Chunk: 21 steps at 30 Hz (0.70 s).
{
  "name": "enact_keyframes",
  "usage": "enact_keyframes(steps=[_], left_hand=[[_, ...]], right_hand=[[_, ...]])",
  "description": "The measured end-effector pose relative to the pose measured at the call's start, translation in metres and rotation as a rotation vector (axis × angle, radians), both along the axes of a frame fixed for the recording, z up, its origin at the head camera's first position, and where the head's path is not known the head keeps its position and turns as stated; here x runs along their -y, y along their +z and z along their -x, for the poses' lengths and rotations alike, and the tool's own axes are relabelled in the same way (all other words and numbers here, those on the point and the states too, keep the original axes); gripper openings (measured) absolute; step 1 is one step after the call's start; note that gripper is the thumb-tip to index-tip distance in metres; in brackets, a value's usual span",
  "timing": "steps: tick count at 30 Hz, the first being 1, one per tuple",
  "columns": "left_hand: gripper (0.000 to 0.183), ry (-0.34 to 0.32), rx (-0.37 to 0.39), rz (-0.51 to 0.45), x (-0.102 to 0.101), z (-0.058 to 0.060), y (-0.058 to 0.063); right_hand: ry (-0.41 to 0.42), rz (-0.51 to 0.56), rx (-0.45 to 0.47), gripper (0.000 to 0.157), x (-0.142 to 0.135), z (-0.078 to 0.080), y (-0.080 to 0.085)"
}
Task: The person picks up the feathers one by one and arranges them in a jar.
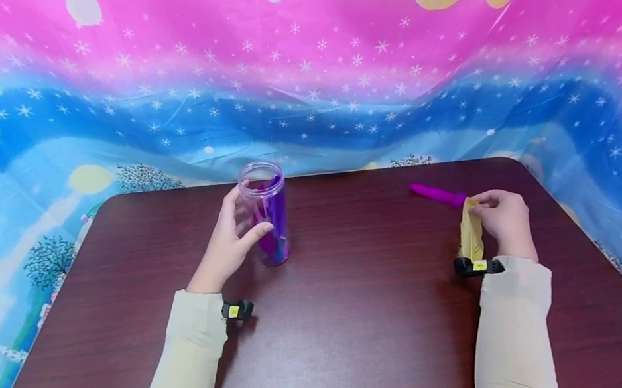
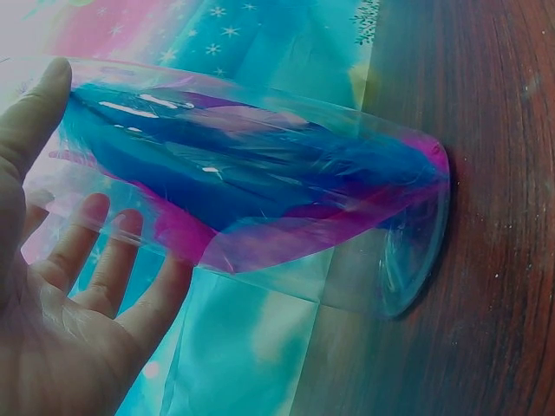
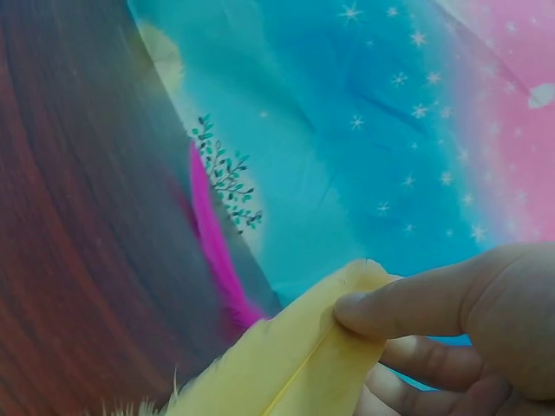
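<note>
A clear, lidless cylinder jar [image 1: 264,191] stands upright on the table, with purple, blue and magenta feathers [image 2: 251,165] inside. My left hand [image 1: 226,243] grips its side, the thumb on the near face and the fingers round the other side. Over on the right, a yellow feather [image 1: 470,236] hangs from my right hand [image 1: 508,218], pinched at its upper end between thumb and fingers. In the right wrist view, the thumb presses on this yellow feather [image 3: 295,368]. Just beyond that hand, a magenta feather [image 1: 434,193] lies on the table.
The dark brown wooden table [image 1: 342,323] ends at the back against a pink and blue printed cloth [image 1: 309,100], which also hangs along both sides. A wrist camera [image 1: 238,310] sits on the left wrist and another camera [image 1: 477,266] on the right.
</note>
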<state>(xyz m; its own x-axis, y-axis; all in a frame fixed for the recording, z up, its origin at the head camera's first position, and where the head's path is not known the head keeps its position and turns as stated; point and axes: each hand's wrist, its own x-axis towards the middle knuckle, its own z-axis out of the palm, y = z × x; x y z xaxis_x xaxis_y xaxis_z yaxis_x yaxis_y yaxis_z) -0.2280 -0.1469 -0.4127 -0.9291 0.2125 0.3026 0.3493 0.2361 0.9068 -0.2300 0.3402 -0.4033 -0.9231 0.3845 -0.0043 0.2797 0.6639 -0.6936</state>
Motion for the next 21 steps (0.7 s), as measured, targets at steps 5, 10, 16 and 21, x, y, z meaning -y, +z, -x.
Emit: enact_keyframes(steps=[5, 10, 16, 21], left_hand=[[0.08, -0.005, -0.003, -0.004, 0.0, 0.001, -0.001], [0.081, -0.005, 0.008, -0.014, 0.001, -0.001, 0.0], [0.082, -0.015, 0.01, -0.019, 0.001, -0.002, 0.001], [0.08, -0.015, -0.003, -0.013, 0.001, 0.0, 0.0]], right_hand=[[-0.018, 0.001, -0.01, 0.03, 0.002, -0.003, 0.007], [-0.013, 0.009, -0.01, 0.031, 0.004, -0.002, 0.011], [-0.023, -0.004, -0.033, 0.03, 0.007, -0.001, 0.016], [-0.034, -0.022, -0.063, 0.029, 0.01, -0.002, 0.023]])
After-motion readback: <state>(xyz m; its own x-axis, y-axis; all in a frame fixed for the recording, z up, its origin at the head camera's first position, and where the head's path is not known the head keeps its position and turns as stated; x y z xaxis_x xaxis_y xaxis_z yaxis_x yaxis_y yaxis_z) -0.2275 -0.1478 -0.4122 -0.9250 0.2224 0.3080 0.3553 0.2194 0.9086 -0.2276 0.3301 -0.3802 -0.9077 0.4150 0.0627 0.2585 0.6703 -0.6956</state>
